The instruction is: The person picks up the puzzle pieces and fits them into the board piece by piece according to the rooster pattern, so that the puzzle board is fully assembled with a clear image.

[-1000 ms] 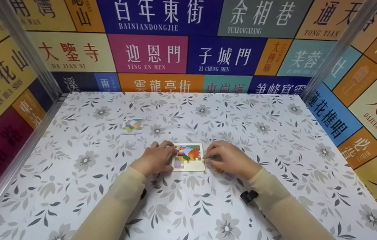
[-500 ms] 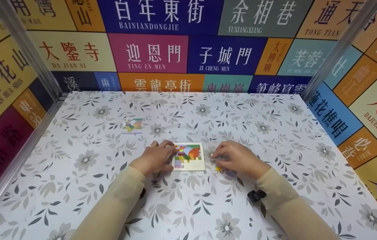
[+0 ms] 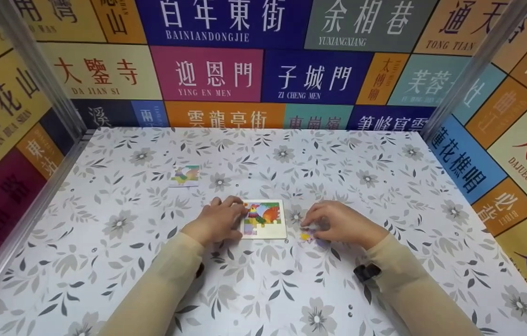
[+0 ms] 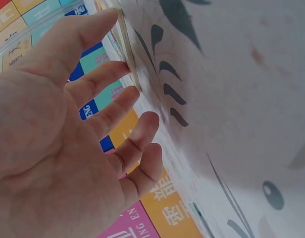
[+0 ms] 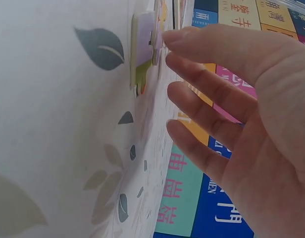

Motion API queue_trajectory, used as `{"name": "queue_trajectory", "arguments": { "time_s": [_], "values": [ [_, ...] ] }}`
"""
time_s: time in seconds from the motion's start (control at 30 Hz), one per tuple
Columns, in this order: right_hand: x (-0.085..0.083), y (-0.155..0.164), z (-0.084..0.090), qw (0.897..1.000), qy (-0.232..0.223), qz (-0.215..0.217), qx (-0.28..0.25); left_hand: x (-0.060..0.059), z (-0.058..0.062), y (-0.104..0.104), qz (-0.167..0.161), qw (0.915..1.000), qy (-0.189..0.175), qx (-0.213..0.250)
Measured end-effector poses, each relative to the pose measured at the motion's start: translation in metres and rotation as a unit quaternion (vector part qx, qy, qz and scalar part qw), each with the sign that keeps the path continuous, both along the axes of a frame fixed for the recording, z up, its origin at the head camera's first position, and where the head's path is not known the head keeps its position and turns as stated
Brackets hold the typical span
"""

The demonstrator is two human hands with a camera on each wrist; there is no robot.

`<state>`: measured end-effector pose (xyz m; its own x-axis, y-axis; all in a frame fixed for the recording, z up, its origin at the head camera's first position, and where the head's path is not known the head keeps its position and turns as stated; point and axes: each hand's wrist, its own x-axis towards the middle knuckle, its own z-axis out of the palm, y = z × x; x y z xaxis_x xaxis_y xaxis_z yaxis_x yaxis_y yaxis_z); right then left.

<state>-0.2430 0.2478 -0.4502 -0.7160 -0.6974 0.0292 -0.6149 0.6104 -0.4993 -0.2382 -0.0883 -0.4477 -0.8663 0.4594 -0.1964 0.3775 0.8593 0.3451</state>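
Note:
A jigsaw puzzle board point(image 3: 270, 232), partly filled with a colourful rooster picture, lies flat before me. Its lower right part is bare and cream-coloured. My left hand point(image 3: 217, 221) rests at the board's left side. In the left wrist view, the thumb and nearer fingertips of the left hand point(image 4: 78, 124) touch along the board's edge. To the right of the board, my right hand point(image 3: 338, 224) hovers over loose puzzle pieces point(image 3: 307, 236), partly hidden beneath it. The right wrist view shows relaxed fingers beside a purple-and-green puzzle piece point(image 5: 142, 44), its thumb tip close to another piece.
A small picture card point(image 3: 185, 176) with a similar rooster design lies farther back on the left. The table point(image 3: 263, 284) has a white cover printed with grey leaves and flowers. Colourful sign-covered panels point(image 3: 207, 74) stand behind it and at both sides.
My right hand has moved right, from the board's right edge to the loose pieces, and its fingers have spread apart. The left hand has stayed at the board.

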Motion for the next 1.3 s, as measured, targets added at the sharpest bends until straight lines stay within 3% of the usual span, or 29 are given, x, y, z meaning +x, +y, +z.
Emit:
{"name": "queue_trajectory", "arguments": {
  "time_s": [0.3, 0.87, 1.3],
  "values": [
    [-0.0025, -0.0010, -0.0006, 0.999, -0.012, 0.033, -0.009, 0.0018, 0.0024, 0.0009, 0.004, 1.0000, -0.008, -0.002],
    [-0.0032, -0.0023, -0.0022, 1.000, -0.005, 0.026, -0.011, 0.0013, 0.0021, 0.0007, 0.003, 1.0000, -0.006, -0.002],
    [-0.0007, -0.0099, -0.0079, 0.994, 0.092, -0.044, 0.046, 0.0015, 0.0026, 0.0027, 0.007, 0.9999, -0.006, -0.012]
  ]
}}
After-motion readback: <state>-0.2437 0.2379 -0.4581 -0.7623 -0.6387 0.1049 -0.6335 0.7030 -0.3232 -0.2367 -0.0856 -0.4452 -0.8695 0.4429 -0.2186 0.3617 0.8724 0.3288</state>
